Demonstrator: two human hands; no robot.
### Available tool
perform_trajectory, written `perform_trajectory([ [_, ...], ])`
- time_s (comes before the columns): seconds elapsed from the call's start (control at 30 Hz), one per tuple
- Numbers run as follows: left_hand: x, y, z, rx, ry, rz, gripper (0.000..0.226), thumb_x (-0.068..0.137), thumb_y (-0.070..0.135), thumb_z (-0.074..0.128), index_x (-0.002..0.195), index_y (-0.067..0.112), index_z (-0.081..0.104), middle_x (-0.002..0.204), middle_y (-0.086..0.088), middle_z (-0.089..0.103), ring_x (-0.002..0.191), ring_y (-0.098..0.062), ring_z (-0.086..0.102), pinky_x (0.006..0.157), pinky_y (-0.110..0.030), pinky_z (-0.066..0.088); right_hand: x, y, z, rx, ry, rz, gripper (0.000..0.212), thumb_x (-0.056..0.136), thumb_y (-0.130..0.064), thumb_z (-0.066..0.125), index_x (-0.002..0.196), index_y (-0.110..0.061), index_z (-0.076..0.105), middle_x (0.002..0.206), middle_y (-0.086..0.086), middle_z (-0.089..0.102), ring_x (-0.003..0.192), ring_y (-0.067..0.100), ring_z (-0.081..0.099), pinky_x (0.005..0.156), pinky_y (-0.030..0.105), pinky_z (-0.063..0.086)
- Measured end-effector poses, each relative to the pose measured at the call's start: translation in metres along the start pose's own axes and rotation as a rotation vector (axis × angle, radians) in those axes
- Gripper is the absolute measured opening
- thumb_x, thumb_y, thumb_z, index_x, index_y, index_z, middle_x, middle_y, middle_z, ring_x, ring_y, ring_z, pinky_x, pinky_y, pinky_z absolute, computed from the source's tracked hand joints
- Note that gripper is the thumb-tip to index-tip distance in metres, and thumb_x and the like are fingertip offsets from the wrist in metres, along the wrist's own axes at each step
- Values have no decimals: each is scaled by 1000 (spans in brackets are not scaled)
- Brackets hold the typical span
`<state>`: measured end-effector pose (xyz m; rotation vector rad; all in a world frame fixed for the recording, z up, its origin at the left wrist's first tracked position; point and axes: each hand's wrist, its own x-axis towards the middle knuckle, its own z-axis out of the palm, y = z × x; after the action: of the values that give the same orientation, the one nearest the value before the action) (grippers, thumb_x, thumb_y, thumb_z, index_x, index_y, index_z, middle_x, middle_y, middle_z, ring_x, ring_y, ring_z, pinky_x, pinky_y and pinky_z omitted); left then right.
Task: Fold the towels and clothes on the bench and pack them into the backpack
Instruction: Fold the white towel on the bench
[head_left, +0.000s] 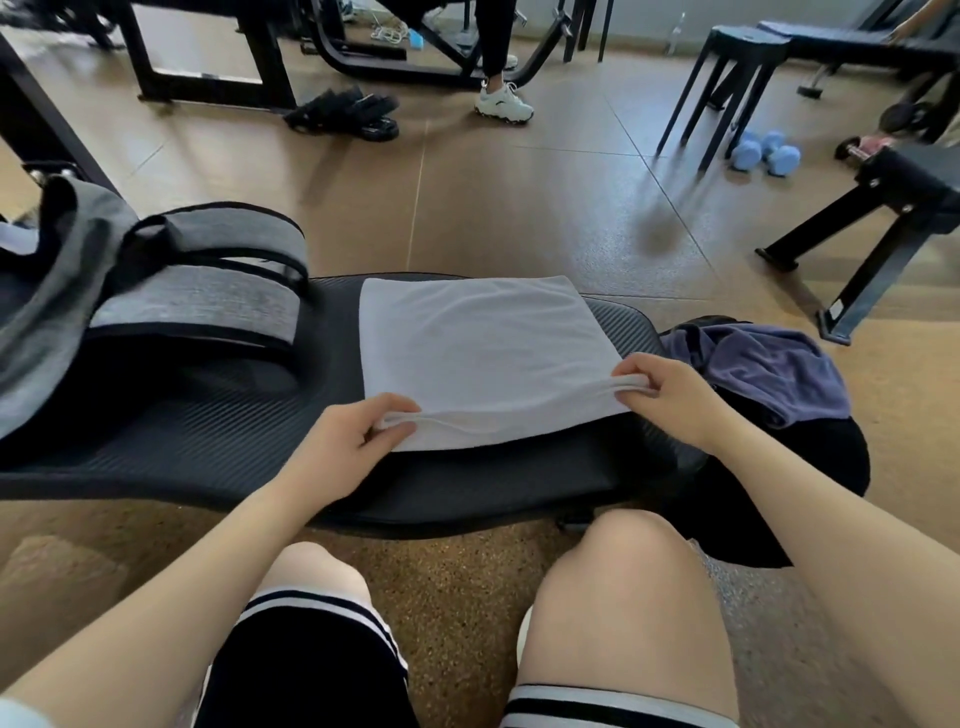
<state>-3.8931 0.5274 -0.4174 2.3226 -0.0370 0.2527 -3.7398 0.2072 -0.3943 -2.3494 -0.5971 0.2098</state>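
Folding a white towel (488, 358) on the black bench (218, 431).

Left hand (358, 431) and right hand (670, 395) each pinching a near corner of the doubled towel; grey backpack (171, 301) lying left of the grip, purple cloth (774, 369) bunched just right of it.

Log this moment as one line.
left hand: pinches folded white towel near corner | right hand: pinches other near corner | towel: on black bench

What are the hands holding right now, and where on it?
Both hands pinch the folded white towel along its near edge: the left hand at the near left corner, the right hand at the near right corner.
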Motion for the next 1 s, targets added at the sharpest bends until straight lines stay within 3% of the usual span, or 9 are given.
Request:
perform_trajectory([
  [0.07, 5, 9, 2, -63, 74, -93, 17, 90, 19, 58, 88, 37, 58, 63, 6, 57, 59, 0, 51, 58, -8, 37, 1, 0, -3, 116, 12, 66, 8, 85, -6, 62, 85, -14, 64, 72, -5, 58, 66, 5, 48, 67, 17, 39],
  [0.2, 8, 20, -5, -141, 147, -155, 25, 94, 18, 50, 81, 38, 55, 77, 14, 61, 70, 3, 54, 63, -4, 36, -1, -2, -12, 370, -152, 156, 14, 86, -6, 62, 80, -16, 68, 69, -11, 66, 66, 3, 58, 66, 18, 43],
  [0.33, 7, 27, -17, -132, 151, -174, 21, 94, 18, 50, 82, 32, 59, 77, 8, 62, 68, 4, 52, 59, -6, 35, 4, -1, -23, 540, -254, 187, 4, 80, -17, 71, 82, -14, 72, 79, -1, 71, 72, 14, 63, 62, 18, 50],
  [0.43, 15, 30, -23, -115, 214, -197, 16, 92, 17, 53, 83, 25, 63, 72, 5, 61, 64, 8, 51, 57, -5, 36, 15, -5, -24, 637, -233, 153, 40, 55, -44, 84, 80, -14, 73, 79, 1, 71, 70, 13, 65, 60, 19, 51],
  [0.53, 37, 29, -26, -89, 362, -226, 9, 90, 19, 56, 87, 21, 64, 73, 7, 61, 66, 0, 52, 58, -6, 36, 35, -13, -22, 724, -113, 169, 21, 71, -26, 75, 85, -12, 68, 74, -2, 72, 64, 11, 66, 58, 22, 52],
  [0.6, 56, 27, -24, -69, 418, -249, 8, 91, 19, 56, 88, 18, 63, 73, 5, 59, 66, -4, 50, 57, -7, 35, 50, -19, -17, 669, -27, 216, 2, 84, -14, 65, 85, -15, 65, 71, -4, 71, 62, 11, 65, 57, 23, 52],
  [0.77, 103, 12, -12, 1, 404, -347, 17, 96, 16, 45, 96, 9, 61, 85, -3, 59, 81, -16, 50, 64, -22, 29, 89, -19, -4, 497, 80, 292, 18, 89, -11, 59, 75, -22, 58, 70, 1, 59, 57, 14, 54, 56, 23, 46],
  [0.9, 131, 0, -5, 155, 349, -472, 25, 99, 18, 33, 103, 8, 55, 99, -14, 61, 87, -29, 52, 71, -32, 38, 116, -10, 1, 348, 73, 261, 16, 88, -14, 59, 74, -20, 58, 74, 4, 58, 64, 17, 51, 63, 28, 44],
  [1.0, 141, -7, 1, 378, 304, -549, 24, 98, 13, 30, 108, 8, 51, 102, -20, 60, 88, -36, 53, 70, -36, 38, 130, -4, 7, 176, 58, 236, 10, 88, -18, 57, 78, -17, 57, 71, -1, 56, 62, 15, 49, 55, 24, 38],
])
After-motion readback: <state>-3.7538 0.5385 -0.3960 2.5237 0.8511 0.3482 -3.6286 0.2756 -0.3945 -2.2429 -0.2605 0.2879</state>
